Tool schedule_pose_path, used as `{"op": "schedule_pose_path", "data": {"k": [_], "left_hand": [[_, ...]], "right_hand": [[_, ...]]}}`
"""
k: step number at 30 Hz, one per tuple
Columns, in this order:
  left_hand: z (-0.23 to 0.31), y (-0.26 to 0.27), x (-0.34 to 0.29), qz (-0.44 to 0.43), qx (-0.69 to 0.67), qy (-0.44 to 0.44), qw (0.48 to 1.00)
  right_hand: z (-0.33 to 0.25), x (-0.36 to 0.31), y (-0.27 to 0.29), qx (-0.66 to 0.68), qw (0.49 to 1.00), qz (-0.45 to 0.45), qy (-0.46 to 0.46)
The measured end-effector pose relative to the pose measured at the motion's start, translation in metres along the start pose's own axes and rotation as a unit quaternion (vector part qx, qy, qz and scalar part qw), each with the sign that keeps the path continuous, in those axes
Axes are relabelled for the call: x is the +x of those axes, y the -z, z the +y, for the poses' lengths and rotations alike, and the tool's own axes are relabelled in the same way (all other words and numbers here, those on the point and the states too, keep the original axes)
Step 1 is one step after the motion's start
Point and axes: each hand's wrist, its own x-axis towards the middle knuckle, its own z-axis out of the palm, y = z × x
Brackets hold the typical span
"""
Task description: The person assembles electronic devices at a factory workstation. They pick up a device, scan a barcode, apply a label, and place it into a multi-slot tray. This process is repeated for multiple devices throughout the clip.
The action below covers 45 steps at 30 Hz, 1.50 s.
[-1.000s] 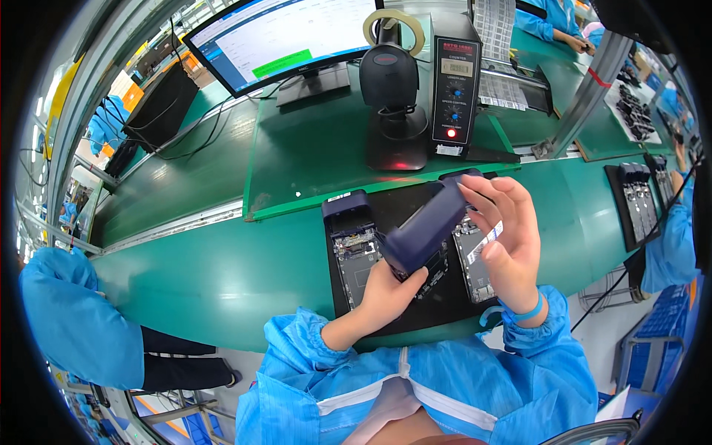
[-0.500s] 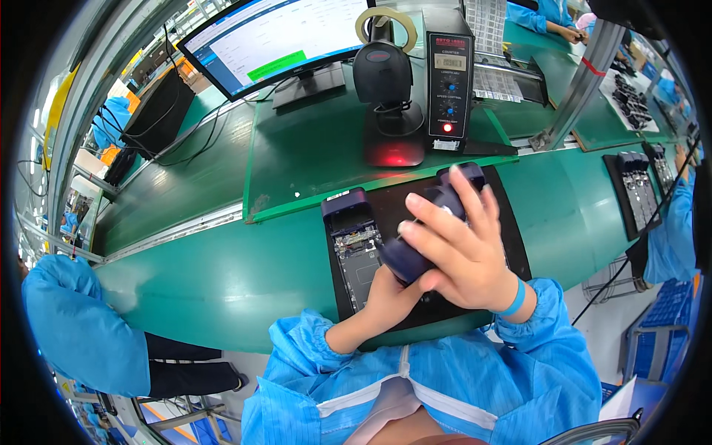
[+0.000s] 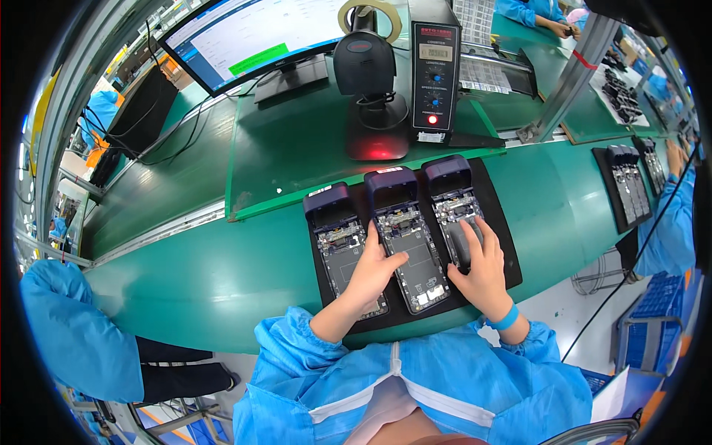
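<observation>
Three opened devices [image 3: 406, 237] lie on a black mat [image 3: 504, 245] atop the green conveyor [image 3: 208, 274].

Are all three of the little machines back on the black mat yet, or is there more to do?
All three open devices lie side by side on the black mat. The left hand rests between the left device and the middle device. The right hand is pressing on the right device. Their insides show, uncovered.

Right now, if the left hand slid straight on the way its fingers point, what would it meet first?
The left hand points up-right over the middle device. Going on, it would likely run along that device's open body toward its raised dark cap; depth is unclear.
</observation>
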Motion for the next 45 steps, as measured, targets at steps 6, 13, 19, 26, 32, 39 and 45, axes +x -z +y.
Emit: {"op": "schedule_pose_path", "data": {"k": [6,13,19,26,32,39,45], "left_hand": [[0.016,-0.002,-0.012,0.087,0.244,-0.216,0.941],[0.016,-0.025,-0.025,-0.159,-0.208,0.110,0.959],[0.020,-0.008,-0.035,-0.042,-0.275,0.071,0.958],[0.024,0.030,-0.069,0.048,-0.245,-0.044,0.967],[0.008,0.066,-0.091,0.119,-0.252,-0.061,0.958],[0.045,0.063,-0.068,0.092,-0.281,-0.094,0.951],[0.095,0.040,0.023,0.067,-0.292,-0.143,0.943]], "right_hand": [[0.003,-0.002,0.006,0.075,0.995,0.065,-0.003],[-0.032,0.016,0.039,0.213,0.949,0.005,0.232],[0.050,0.140,0.053,0.431,0.887,0.127,-0.108],[0.087,0.217,0.047,0.437,0.850,0.183,-0.232],[0.082,0.217,0.039,0.470,0.818,0.260,-0.205],[-0.048,0.193,-0.024,0.535,0.839,-0.027,-0.097],[-0.048,0.194,-0.037,0.647,0.738,0.143,-0.123]]}}
